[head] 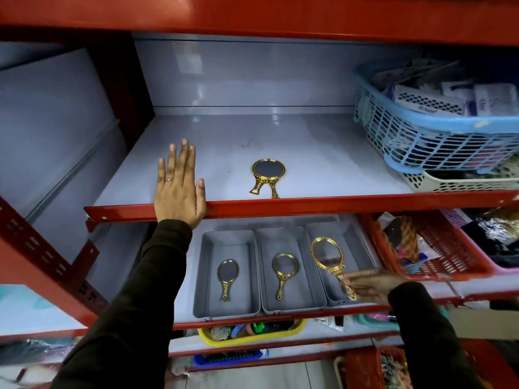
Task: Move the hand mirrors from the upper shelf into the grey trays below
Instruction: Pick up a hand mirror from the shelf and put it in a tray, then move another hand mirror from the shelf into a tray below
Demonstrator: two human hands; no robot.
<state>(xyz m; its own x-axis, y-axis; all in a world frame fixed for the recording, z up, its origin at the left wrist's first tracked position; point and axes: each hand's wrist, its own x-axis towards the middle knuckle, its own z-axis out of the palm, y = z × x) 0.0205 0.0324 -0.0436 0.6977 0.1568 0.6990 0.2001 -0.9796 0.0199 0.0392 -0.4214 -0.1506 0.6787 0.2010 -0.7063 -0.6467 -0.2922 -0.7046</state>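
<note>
We look down at a red metal shelving unit with pale grey shelf boards. Our left hand lies flat, palm down, on the front of the upper shelf, fingers stretched out and together, holding nothing; a ring sits on one finger. Near it to the right, close to the shelf's front edge, lies a round gold-framed mirror, which seems to show two handles, so it may be two mirrors stacked; we cannot tell.

On the shelf below, three grey trays stand side by side, touching. The left tray holds one small gold hand mirror, lying flat with its handle toward us. The middle tray holds a similar small mirror. Over the right tray, our right hand, blurred, pinches the handle of a larger oval gold mirror, with the thumb and fingers closed around the handle's lower part. This mirror tilts, its glass over the tray; whether it touches the tray floor we cannot tell.

At the upper right, a blue basket is stacked on a white basket. A red basket stands right of the trays.
</note>
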